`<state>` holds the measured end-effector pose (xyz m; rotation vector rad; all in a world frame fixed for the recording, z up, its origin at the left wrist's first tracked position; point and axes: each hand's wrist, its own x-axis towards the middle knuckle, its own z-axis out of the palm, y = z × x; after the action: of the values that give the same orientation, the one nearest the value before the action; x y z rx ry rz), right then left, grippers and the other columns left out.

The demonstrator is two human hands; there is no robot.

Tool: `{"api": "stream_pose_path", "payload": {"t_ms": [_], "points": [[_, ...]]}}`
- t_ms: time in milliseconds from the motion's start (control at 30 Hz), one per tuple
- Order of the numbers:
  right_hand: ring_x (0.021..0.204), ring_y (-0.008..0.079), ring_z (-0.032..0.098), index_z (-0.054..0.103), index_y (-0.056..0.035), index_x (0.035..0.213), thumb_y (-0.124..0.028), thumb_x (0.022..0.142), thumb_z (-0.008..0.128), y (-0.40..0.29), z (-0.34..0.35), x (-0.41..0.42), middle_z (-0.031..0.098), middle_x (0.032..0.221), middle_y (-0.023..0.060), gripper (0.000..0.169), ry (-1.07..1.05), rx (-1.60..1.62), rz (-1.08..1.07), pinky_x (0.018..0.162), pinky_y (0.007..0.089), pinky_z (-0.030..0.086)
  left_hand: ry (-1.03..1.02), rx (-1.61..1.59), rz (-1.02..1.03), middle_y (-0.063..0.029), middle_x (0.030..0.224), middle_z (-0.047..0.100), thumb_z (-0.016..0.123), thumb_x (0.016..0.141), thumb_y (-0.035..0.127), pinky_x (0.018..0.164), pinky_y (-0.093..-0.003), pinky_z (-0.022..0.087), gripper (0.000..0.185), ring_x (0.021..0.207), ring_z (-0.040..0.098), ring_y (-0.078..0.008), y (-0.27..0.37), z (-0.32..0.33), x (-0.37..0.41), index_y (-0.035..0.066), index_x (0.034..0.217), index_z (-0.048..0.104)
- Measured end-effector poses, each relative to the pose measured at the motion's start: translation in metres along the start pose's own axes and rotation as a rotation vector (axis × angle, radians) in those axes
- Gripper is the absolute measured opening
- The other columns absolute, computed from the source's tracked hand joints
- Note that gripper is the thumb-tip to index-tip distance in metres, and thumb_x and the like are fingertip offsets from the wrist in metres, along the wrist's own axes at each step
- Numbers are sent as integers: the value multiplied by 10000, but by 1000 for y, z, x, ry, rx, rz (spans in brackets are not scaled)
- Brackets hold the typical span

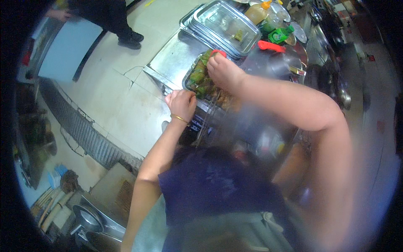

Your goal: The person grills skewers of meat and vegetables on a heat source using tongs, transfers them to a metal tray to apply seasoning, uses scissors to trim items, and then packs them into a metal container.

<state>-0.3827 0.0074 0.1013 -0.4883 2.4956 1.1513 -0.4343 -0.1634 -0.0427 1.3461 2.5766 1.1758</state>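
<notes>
A metal tray (185, 78) on the steel counter holds cooked-looking green leafy food (198, 77) and browner pieces at its near end. Over its right side, my right hand (223, 71) is curled around a red-handled tool (218, 52), whose working end is hidden. My left hand (182, 102), with a gold bangle at the wrist, is by the tray's near-left corner. Its fingers curl away from view, so whether it grips anything is unclear. Several thin sticks, like skewers (206, 123), jut from the tray over the counter's near edge.
Stacked metal trays (225, 26) stand behind the food. To the right are a squeeze bottle (257, 13), a green bottle (281, 34), a red-handled utensil (271, 46) and metal lids. A person's dark legs (116, 19) are at upper left. A floor grate (78, 126) runs left.
</notes>
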Motion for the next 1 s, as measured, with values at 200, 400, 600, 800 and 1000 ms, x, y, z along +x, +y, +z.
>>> {"api": "stream_pose_path", "payload": {"t_ms": [200,400,600,800,1000], "points": [[974,195,480,671,-151,989,-269,813,514,18,-14,-3,565,977,-4,263,-105,45,-23,788,328,346,-13,0,-41,13,769,612,622,704,196,806,-393,297,71,858,541,-195,-6,-4,0,156,750,657],[1016,204,465,664,-151,1020,-278,813,518,21,-19,-2,567,1014,-5,283,-125,-53,-40,821,339,348,-36,2,-45,5,779,604,612,713,210,815,-401,289,88,880,532,-203,-2,-4,3,149,759,657],[955,210,491,675,-130,947,-264,790,530,6,-4,7,583,965,9,253,-86,-29,-108,812,354,356,0,-66,-16,6,765,598,604,710,208,816,-404,290,84,872,527,-197,1,3,2,148,735,657],[622,211,595,693,-135,714,-155,717,587,4,28,5,637,685,-6,107,-66,261,-166,458,348,378,9,-22,-23,12,747,598,594,703,200,809,-399,296,77,850,536,-191,2,3,3,154,714,656],[658,185,633,683,-150,698,-152,714,593,6,24,-2,650,696,1,92,172,25,-93,445,350,411,62,-46,-75,5,764,615,613,724,186,812,-378,302,66,840,552,-190,-1,0,0,155,756,661]]}}
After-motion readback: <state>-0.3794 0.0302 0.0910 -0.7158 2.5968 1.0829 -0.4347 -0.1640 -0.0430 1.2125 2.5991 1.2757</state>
